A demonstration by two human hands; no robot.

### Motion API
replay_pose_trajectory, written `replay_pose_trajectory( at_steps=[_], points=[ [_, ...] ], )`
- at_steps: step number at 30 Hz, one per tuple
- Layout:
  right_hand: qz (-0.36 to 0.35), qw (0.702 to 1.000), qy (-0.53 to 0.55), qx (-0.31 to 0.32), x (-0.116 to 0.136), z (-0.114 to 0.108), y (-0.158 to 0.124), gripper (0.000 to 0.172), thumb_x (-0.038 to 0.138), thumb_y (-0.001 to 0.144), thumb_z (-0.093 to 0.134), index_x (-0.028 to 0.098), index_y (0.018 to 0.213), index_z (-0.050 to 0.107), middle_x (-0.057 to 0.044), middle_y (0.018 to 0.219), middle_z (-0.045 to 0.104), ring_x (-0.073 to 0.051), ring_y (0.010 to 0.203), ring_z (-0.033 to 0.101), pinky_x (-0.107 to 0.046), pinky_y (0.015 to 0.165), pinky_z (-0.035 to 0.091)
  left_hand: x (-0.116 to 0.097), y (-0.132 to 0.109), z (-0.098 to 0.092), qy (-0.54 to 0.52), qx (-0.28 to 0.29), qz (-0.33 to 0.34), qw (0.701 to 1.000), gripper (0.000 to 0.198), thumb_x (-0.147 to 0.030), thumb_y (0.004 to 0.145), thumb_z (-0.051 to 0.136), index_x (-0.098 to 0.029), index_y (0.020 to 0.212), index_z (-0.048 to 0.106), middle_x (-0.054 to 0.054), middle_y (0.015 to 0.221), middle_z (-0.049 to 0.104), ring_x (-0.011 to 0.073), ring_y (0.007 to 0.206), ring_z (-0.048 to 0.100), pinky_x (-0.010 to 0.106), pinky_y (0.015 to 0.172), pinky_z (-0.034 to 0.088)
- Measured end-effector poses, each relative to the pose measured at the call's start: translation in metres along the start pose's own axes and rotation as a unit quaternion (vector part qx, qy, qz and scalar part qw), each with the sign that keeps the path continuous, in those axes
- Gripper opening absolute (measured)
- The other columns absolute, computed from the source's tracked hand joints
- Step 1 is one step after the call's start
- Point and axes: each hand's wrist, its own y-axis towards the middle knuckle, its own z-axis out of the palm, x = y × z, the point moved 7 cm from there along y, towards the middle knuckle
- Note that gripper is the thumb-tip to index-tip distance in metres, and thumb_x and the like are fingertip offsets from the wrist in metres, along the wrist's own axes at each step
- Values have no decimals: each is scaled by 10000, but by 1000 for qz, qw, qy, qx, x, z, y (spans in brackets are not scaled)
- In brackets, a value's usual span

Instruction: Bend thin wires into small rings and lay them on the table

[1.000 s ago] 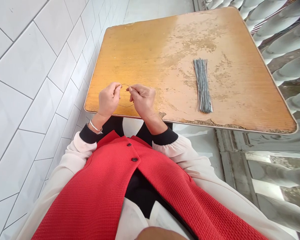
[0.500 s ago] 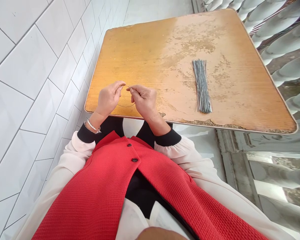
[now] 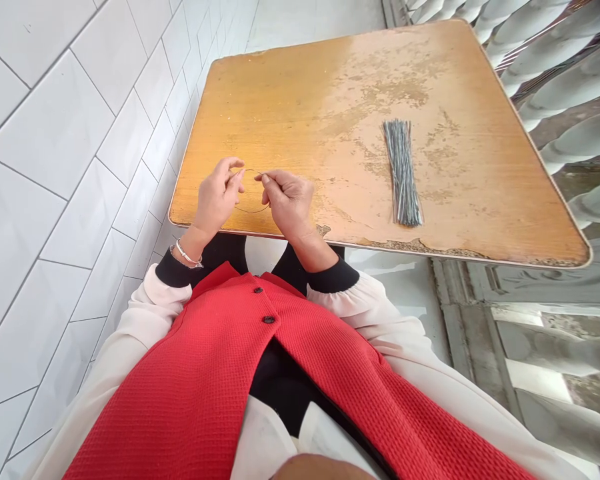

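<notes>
A thin metal wire (image 3: 253, 211), bent into a loop, spans my two hands above the near left part of the table. The fingers of my right hand (image 3: 291, 203) are closed in a pinch on it, where its upper arc ends. On the other side, my left hand (image 3: 217, 195) is curled around the loop's left part, with the index finger raised slightly off the thumb. Its palm side and the wire's end there are hidden. To the right of my hands lies a bundle of straight grey wires (image 3: 403, 173), apart from both hands.
The worn wooden table (image 3: 280, 100) has peeling patches and a chipped near edge. A white tiled wall (image 3: 55, 133) runs close along the left. Beyond the table's right edge stands a row of white balusters (image 3: 580, 140).
My left index finger has lifted and parted from the thumb, and the loop's upper arc shows more between the hands. My right hand keeps its pinch. The wire bundle stays put.
</notes>
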Motion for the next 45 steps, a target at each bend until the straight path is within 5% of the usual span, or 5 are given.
replay_pose_trajectory(
  at_steps=[7, 18, 26, 34, 45],
  points=[
    [37, 997, 70, 0, -7, 2, 1, 369, 543, 961, 581, 212, 916, 739, 38, 572, 586, -102, 524, 546, -254, 601, 493, 8, -4, 0, -106, 33, -87, 990, 373, -507, 1044, 422, -207, 924, 607, -2, 723, 683, 60, 561, 626, 172, 500, 435],
    [225, 924, 263, 165, -8, 10, -1, 207, 325, 808, 806, 154, 917, 765, -18, 706, 718, -60, 515, 539, -178, 441, 394, -7, 16, -17, 28, 55, 59, 996, 350, -473, 1025, 476, -229, 869, 672, -34, 585, 564, 94, 532, 543, 236, 582, 442],
    [314, 871, 338, 171, 0, 16, -8, 150, 262, 869, 759, 158, 760, 760, 1, 626, 681, -38, 504, 548, -121, 465, 465, -9, 16, -17, 71, 82, 139, 984, 433, -535, 1024, 441, -199, 925, 696, -18, 627, 587, 107, 574, 558, 264, 632, 451],
    [300, 896, 319, 78, -13, 13, -9, 133, 227, 839, 765, 171, 723, 732, 11, 643, 694, -34, 503, 562, -127, 515, 491, 8, 8, -15, -160, 75, -108, 978, 490, -590, 1018, 433, -160, 1007, 669, 22, 764, 698, 27, 481, 521, 174, 447, 339],
    [241, 941, 235, 35, -16, 4, -6, 248, 420, 825, 774, 190, 752, 715, -17, 734, 741, -72, 563, 614, -174, 540, 513, 8, -12, -3, -256, 46, -183, 948, 321, -440, 1002, 576, -162, 854, 639, -38, 640, 644, 9, 453, 488, 150, 434, 325]
  ],
)
